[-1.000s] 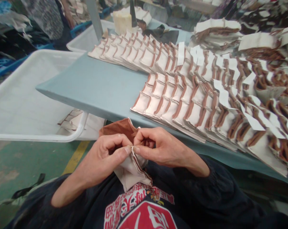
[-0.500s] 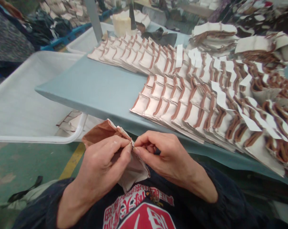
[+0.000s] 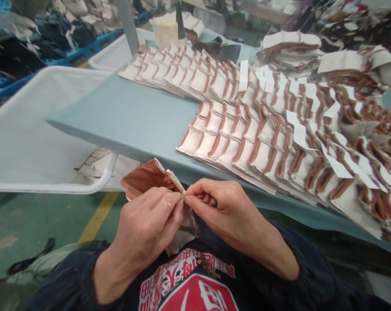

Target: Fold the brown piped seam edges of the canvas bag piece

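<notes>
Close to my chest I hold a sewn fabric piece (image 3: 143,173), brown on one face and off-white on the other, with a seam along its edge. My left hand (image 3: 146,229) is closed around it, thumb and forefinger pinching the seam. The fingertips of my right hand (image 3: 219,205) pinch at the same spot on the edge and touch the left fingertips. Whether a thread end or just the cloth edge is between the right fingers is too small to tell. Part of the piece hangs below my left hand, before the dark apron.
Overlapping rows of similar off-white and brown pieces (image 3: 228,138) lie on the blue-grey table (image 3: 124,114), with white paper strips (image 3: 299,129) on them. A white plastic bin (image 3: 49,129) stands at the left, with some pieces inside. Folded stacks (image 3: 289,47) sit at the back.
Both hands stay pinched together; my left hand has shifted slightly right and turned with the fabric piece. A person in grey at the upper left has gone out of view.
</notes>
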The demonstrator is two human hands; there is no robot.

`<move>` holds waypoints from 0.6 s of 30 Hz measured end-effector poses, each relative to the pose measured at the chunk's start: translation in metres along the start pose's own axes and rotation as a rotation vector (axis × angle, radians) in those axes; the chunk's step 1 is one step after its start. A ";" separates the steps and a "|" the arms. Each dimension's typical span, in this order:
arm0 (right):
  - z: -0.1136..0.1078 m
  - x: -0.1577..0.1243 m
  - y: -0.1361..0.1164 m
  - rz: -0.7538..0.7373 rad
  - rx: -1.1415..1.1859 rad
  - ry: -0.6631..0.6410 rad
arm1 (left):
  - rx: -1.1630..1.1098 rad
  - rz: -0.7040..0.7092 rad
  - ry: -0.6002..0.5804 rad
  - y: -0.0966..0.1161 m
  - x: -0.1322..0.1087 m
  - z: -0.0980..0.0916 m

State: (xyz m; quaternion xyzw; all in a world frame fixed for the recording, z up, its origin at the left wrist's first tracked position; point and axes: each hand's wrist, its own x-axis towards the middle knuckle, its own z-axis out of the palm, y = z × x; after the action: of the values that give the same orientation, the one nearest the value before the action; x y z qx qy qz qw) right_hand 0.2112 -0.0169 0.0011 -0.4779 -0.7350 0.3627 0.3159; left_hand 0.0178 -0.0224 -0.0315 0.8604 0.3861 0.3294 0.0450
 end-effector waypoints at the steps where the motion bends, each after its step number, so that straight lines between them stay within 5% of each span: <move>1: 0.000 0.001 0.000 0.011 -0.003 -0.005 | 0.005 -0.001 0.000 0.001 0.000 0.000; 18: -0.002 0.001 0.006 0.141 -0.005 -0.113 | 0.007 0.010 -0.023 0.006 -0.005 0.006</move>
State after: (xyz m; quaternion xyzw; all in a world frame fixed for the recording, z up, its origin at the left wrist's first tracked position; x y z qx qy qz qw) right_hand 0.2150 -0.0135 -0.0024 -0.5080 -0.7172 0.4083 0.2466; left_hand 0.0229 -0.0284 -0.0371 0.8662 0.3825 0.3185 0.0445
